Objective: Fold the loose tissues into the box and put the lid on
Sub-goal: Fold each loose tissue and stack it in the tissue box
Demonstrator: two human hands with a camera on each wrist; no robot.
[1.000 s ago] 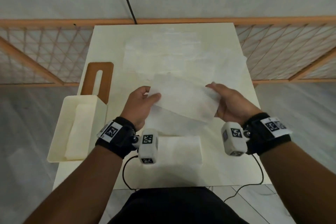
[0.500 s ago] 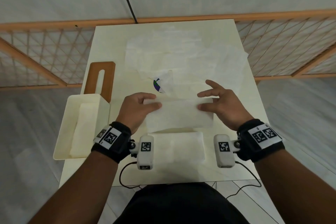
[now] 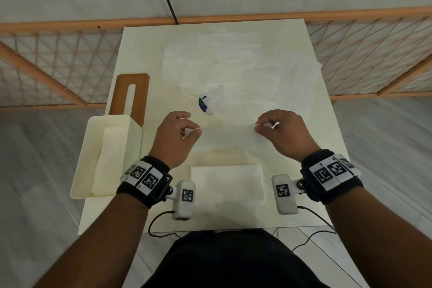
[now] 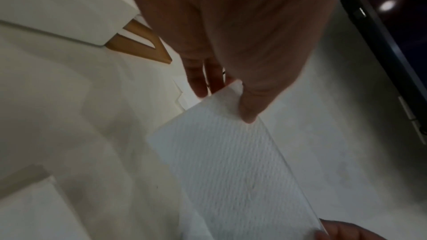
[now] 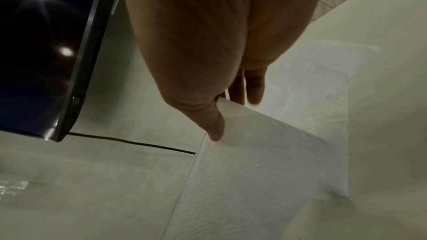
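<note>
Both hands hold one tissue (image 3: 228,134) just above the worktop (image 3: 304,206). On one side, the left hand (image 3: 176,134) pinches an end of it between thumb and fingers. On the other side, the right hand (image 3: 284,134) pinches the far end the same way. The tissue is stretched flat between them, and it looks like a long, narrow strip, so it seems to be folded once already. In the left wrist view, the thumb (image 4: 248,109) presses on the corner of the sheet.

Some of the job looks done. The box (image 3: 80,170) sits at the left edge of the worktop, and white tissue (image 3: 108,159) already lies inside it. A folded tissue (image 3: 228,182) rests flat on the worktop, close to the person, between the two wrists. It is not in the box yet.

A lot is left to do. Many loose tissues (image 3: 233,68) are spread out over the far half of the worktop, some lying on top of others. How many there are cannot be told. A small round sticker (image 3: 203,105) peeks out from under one of them. The brown lid (image 3: 131,94), with a long slot in it, lies flat just behind the box, so the box is open.

So the task seems to be near the start or the middle. The held tissue needs to be finished and put away, then the rest folded, then the lid put on.
</note>
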